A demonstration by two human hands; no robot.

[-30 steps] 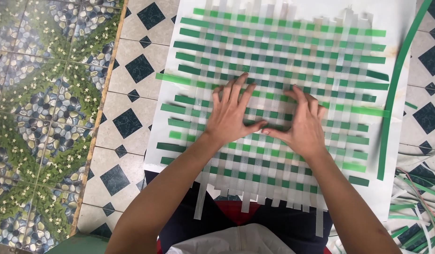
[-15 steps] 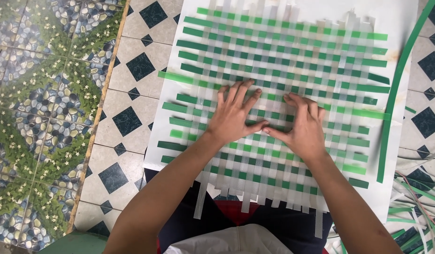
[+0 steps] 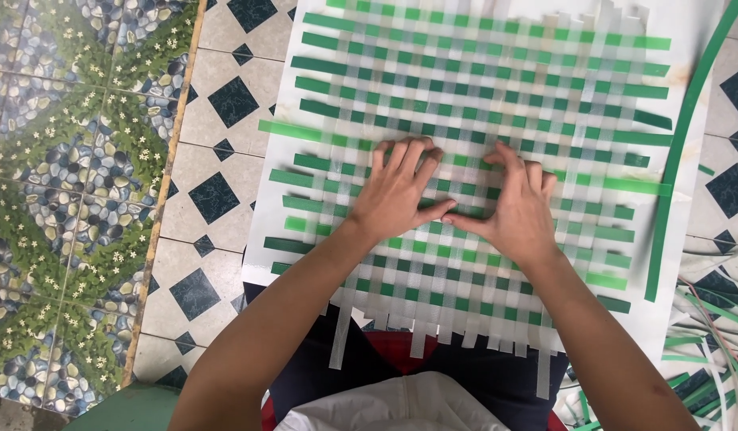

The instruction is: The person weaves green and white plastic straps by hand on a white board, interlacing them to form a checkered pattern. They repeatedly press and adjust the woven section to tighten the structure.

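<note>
Both hands lie flat on a large woven mat of green and translucent white plastic strips (image 3: 481, 104), which rests on a white sheet (image 3: 704, 48) spread over the tiled floor. The left hand (image 3: 401, 191) is open, palm down, with its fingers spread and pointing away from the person; the fingertips press on the weave near a light green horizontal strip (image 3: 305, 132) that sticks out to the left of the mat. The right hand (image 3: 516, 207) is also open and palm down, just beside the left one. The two thumbs point toward each other and their tips touch, or almost touch, near the middle of the mat. Neither hand grips anything; they only press on the strips.

The mat lies directly in front of the person, and its near edge hangs over the person's dark lap, where the loose ends of the white vertical strips (image 3: 341, 335) stick out at different lengths. The horizontal strips are in dark green and light green, crossing over and under the white ones.

At the right of the mat, a long loose green strip (image 3: 680, 152) lies on the sheet, running from the top corner downward. Further right and lower, a pile of loose green and white strips (image 3: 704, 351) lies on the floor. The floor (image 3: 217, 104) has white tiles with dark blue diamonds, and at the left a band of tiles with a pebble and flower pattern (image 3: 66, 175).
</note>
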